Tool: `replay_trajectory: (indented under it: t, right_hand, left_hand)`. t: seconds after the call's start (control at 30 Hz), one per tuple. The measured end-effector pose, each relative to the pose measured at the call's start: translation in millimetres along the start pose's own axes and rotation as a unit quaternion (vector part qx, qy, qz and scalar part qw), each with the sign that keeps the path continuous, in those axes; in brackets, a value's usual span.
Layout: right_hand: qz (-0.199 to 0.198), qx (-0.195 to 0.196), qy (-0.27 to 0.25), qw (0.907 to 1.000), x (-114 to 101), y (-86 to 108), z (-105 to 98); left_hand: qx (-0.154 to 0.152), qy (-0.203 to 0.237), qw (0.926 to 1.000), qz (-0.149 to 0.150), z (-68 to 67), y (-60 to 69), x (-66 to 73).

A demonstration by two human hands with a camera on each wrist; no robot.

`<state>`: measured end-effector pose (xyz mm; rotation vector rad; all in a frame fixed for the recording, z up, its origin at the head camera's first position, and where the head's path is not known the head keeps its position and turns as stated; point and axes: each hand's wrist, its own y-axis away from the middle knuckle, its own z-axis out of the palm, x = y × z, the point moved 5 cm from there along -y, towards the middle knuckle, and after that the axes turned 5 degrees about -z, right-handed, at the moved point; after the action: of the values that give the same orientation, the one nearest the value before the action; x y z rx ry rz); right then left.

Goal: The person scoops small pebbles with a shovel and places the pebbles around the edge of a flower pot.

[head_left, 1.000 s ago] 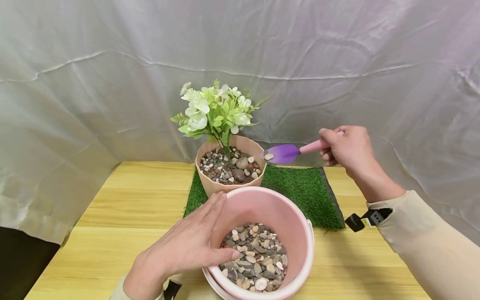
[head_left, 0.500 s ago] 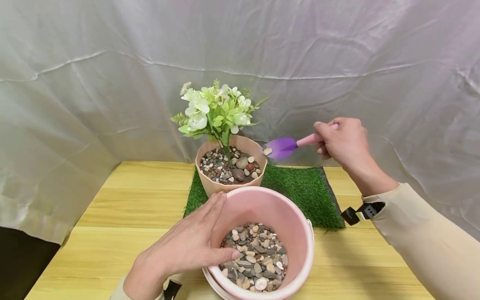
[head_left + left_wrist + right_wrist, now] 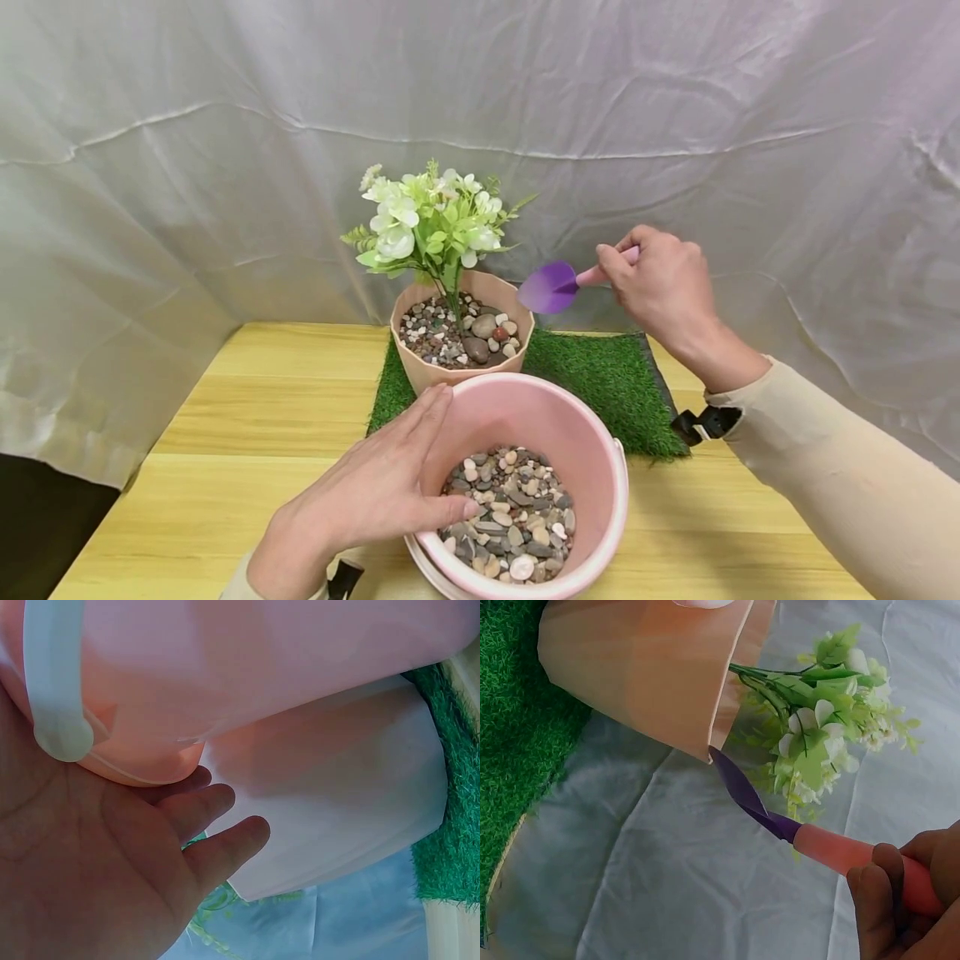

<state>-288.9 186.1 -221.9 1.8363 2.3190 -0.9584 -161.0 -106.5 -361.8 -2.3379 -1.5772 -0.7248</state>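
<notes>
A purple-bladed trowel (image 3: 566, 283) is held just beside the right-hand rim of the flower pot (image 3: 498, 292); whether that rim is touched by the blade's tip cannot be told. The trowel's pink handle is pinched between the thumb and curled fingers of the right hand (image 3: 667, 292), well to the right of the flower pot. The pink bucket (image 3: 585, 467) is set directly in front of the flower pot, and in it grey and cream pebbles (image 3: 517, 517) are heaped. The bucket is touched by the left hand (image 3: 367, 496), in front of the flower pot and to its left, the fingers laid straight along the outside and the thumb extended inside the rim. In the flower pot, fine gravel (image 3: 435, 333) is spread on the left and larger stones (image 3: 483, 325) are clustered on the right, with white flowers (image 3: 431, 221) raised above it. A green turf mat (image 3: 607, 392) is laid beneath the flower pot and out to its right, on a wooden table (image 3: 262, 417); behind the flower pot, a creased grey cloth (image 3: 675, 108) is hung
</notes>
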Motion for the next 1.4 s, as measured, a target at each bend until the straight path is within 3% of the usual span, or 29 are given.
replay_trajectory:
  t: [0.43, 0.73, 0.87, 1.07, 1.3, 1.4]
  right_hand:
    - [-0.015, 0.004, -0.018, 0.9997, -10.8, 14.0, -4.2]
    - [-0.031, 0.04, -0.032, 0.9982, -32.9, 42.4, -24.7]
    - [-0.066, 0.036, -0.046, 0.996, -44.7, 58.9, -30.3]
    - [-0.159, 0.025, -0.064, 0.9848, -59.8, 82.1, -26.5]
    - [-0.254, -0.044, -0.023, 0.9659, -60.4, 104.1, 8.9]
    - [-0.28, -0.047, 0.007, 0.9588, -56.8, 112.8, 25.0]
  left_hand:
    - [0.009, -0.003, 0.9999, 0.008, -0.4, -0.6, 0.2]
    - [0.019, -0.014, 0.9995, 0.02, -1.6, -0.5, 1.2]
    - [0.017, -0.022, 0.9994, 0.021, -1.4, 0.0, 1.8]
    - [0.026, -0.052, 0.9979, 0.028, -1.9, 0.5, 4.1]
    - [0.038, -0.073, 0.9962, 0.029, -2.9, 1.0, 7.6]
    - [0.037, -0.074, 0.9963, 0.024, -2.7, 1.3, 8.6]
